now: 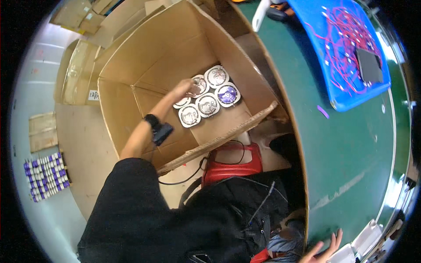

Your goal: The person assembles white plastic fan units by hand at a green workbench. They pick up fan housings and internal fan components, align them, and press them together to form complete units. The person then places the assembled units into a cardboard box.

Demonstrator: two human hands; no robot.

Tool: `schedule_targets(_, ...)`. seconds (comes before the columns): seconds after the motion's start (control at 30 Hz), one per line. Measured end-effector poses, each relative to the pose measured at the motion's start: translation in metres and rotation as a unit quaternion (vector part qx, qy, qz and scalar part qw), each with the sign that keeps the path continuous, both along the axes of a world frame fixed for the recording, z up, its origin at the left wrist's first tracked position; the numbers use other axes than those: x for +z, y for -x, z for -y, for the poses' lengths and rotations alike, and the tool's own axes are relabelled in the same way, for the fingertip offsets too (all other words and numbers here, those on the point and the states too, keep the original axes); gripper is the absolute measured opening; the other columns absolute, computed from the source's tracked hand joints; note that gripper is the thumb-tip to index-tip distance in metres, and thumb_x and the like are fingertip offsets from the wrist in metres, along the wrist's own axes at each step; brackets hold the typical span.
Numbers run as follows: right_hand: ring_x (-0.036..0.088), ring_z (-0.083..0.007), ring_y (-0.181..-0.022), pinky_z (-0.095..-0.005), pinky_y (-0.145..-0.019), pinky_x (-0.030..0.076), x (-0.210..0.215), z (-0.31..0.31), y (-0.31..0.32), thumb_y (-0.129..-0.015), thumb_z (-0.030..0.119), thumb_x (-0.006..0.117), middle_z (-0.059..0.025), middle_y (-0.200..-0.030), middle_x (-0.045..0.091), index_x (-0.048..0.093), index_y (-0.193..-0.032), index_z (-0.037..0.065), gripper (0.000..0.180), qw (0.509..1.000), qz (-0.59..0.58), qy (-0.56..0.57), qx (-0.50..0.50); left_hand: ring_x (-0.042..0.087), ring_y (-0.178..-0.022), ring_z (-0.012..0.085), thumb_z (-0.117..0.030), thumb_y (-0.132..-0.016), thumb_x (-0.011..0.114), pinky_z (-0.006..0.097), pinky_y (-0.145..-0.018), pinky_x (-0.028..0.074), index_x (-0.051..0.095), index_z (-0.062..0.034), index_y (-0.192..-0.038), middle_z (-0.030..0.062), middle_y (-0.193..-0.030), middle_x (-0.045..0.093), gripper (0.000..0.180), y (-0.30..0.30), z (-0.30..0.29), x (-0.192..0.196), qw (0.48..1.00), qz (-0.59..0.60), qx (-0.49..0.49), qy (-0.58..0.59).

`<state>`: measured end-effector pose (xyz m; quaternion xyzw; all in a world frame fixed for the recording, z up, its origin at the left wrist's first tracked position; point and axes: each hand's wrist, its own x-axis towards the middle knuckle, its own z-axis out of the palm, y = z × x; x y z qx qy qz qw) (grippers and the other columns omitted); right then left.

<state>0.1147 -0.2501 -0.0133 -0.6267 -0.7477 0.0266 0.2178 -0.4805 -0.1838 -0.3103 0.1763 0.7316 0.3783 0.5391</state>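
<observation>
View from above, as I watch at a remove through the head camera: an open brown cardboard box [166,52] stands beside the long green-topped desk [351,149], and six round units with white rims [207,104] lie grouped on its floor. Five have greyish, metallic-looking centres; the sixth, a white-rimmed unit with a purple centre [227,94], lies at the right of the group. The left hand [184,89] reaches into the box and partly covers the units at the upper left of the cluster; its fingers are blurred, and I cannot tell whether they pinch one. A black wristband with a dark boxy device [160,130] encircles this wrist. The right hand [322,254], cut by the lower edge, is at the near end of the desk with its fingers spread and nothing between them, near shallow white trays [367,238]. Upper right: a blue plastic tray [356,101] bears tangled pinkish-red wires [346,39] and a dark rectangular piece [369,65]; a small purple strip [323,111] lies near it. Below the box I see a red plastic stool [232,168]; far left, stacked purple-and-white pieces [46,176].
</observation>
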Motion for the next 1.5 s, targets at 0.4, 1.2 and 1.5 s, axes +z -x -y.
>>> schedule_targets(0.4,0.019,-0.0525,-0.137,-0.0649,-0.107,0.023,0.002,-0.071,0.101,-0.094,0.056,0.037,-0.0282,-0.152,0.018,0.029,-0.148,0.019,0.066,0.957,0.188,0.109,0.191,0.067,-0.092,0.0330,-0.025,-0.080,0.061,0.042,-0.078,0.054,0.064,-0.0058,-0.110,0.0180,-0.101,0.067,0.035,-0.058,-0.030,-0.210,0.796,-0.368,-0.463,0.130)
schedule_targets(1.2,0.022,-0.0554,-0.134,-0.0722,-0.103,0.021,-0.004,-0.062,0.068,-0.093,0.060,0.034,-0.0299,-0.152,0.016,0.016,-0.151,0.028,0.069,0.948,0.230,0.162,0.145,0.042,-0.119,0.0430,-0.022,-0.093,0.049,0.053,-0.097,0.037,0.046,-0.0258,-0.135,0.0281,-0.132,0.039,0.042,-0.137,-0.046,-0.283,0.818,-0.449,-0.177,0.313)
schedule_targets(1.5,0.023,-0.0553,-0.134,-0.0716,-0.103,0.020,-0.001,-0.056,0.067,-0.094,0.057,0.036,-0.0317,-0.151,0.016,0.013,-0.152,0.029,0.068,0.953,0.224,0.185,0.091,0.043,-0.111,0.0464,-0.033,-0.086,0.060,0.053,-0.094,0.035,0.017,-0.0389,-0.148,0.0363,-0.124,0.040,0.076,-0.148,-0.048,-0.280,0.790,-0.406,-0.223,0.401)
